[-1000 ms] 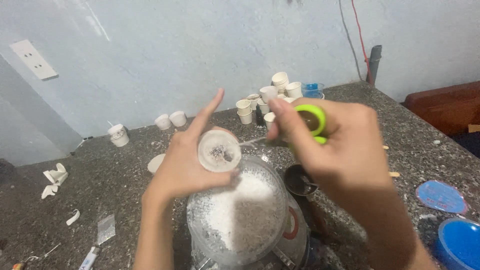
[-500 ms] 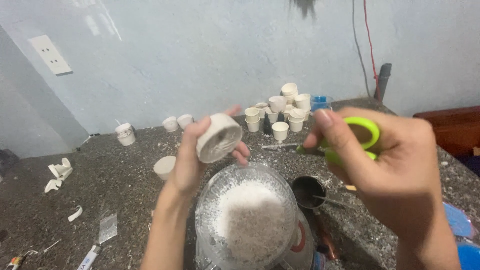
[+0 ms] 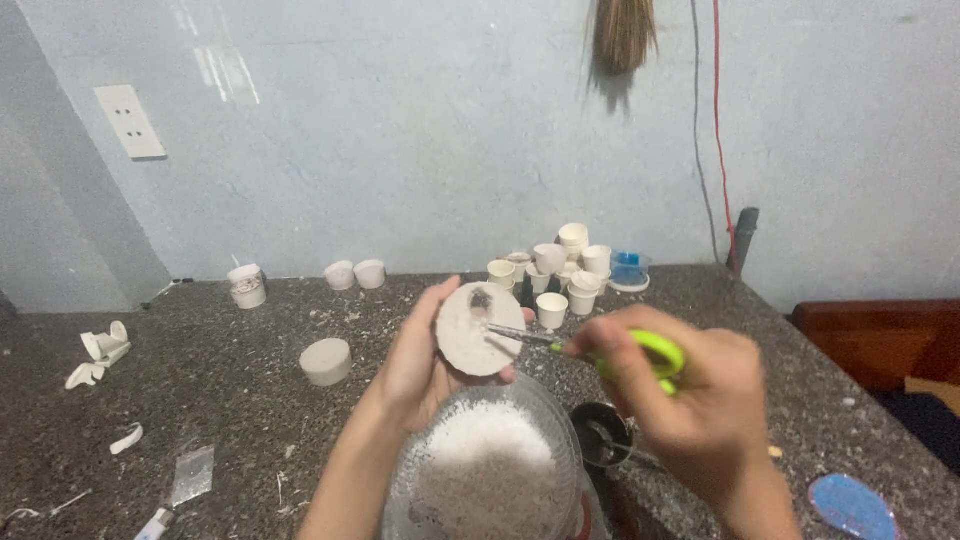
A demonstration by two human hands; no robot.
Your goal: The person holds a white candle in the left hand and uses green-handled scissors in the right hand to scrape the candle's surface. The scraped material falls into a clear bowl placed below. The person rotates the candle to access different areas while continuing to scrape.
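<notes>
My left hand (image 3: pixel 418 355) holds a small white cup (image 3: pixel 478 328) tipped on its side, its round base facing me. My right hand (image 3: pixel 690 400) grips green-handled scissors (image 3: pixel 640 352), and their metal tip (image 3: pixel 500 331) touches the cup's base. Both hands hover over a clear round container (image 3: pixel 490 470) filled with white granular material.
Several small white cups (image 3: pixel 560 265) cluster by the wall, two more (image 3: pixel 355 274) further left, and one cup lies inverted (image 3: pixel 326 361) on the speckled counter. A dark small cup (image 3: pixel 602 434) sits by the container. White scraps (image 3: pixel 100 350) lie at left; a blue lid (image 3: pixel 850 505) at lower right.
My left hand turned the cup from mouth-up onto its side, base towards me. My right hand brought the scissors left until their tip met the base.
</notes>
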